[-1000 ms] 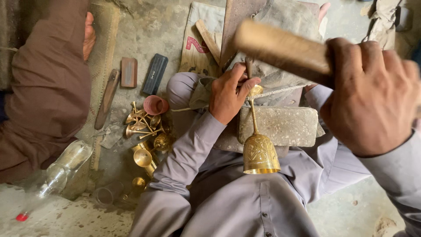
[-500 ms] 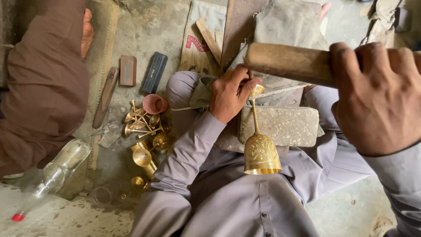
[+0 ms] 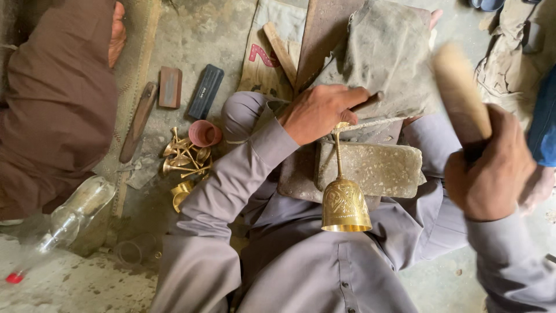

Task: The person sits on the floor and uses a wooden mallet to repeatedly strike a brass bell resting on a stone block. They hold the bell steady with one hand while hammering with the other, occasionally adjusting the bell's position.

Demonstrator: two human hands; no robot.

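Note:
An engraved brass bell (image 3: 346, 206) lies over my lap, its thin stem resting on a flat grey stone block (image 3: 382, 168). My left hand (image 3: 318, 113) grips a dark metal rod (image 3: 368, 101) at the top of the stem. My right hand (image 3: 489, 174) is at the right, closed around the handle of a wooden mallet (image 3: 460, 93). The mallet is blurred and stands up and away from the bell. A dusty cloth (image 3: 388, 52) lies beyond the block.
Small brass pieces (image 3: 185, 159) and a pink cup (image 3: 204, 133) lie on the floor to the left. A dark block (image 3: 205, 91), a brown block (image 3: 169, 87) and a wooden-handled tool (image 3: 139, 122) lie near them. A plastic bottle (image 3: 72, 214) lies lower left. A person in brown (image 3: 52, 104) sits left.
My right hand has swung the mallet from lying across the top of the view to the right side, now pointing upward. My left hand and the bell stay in place.

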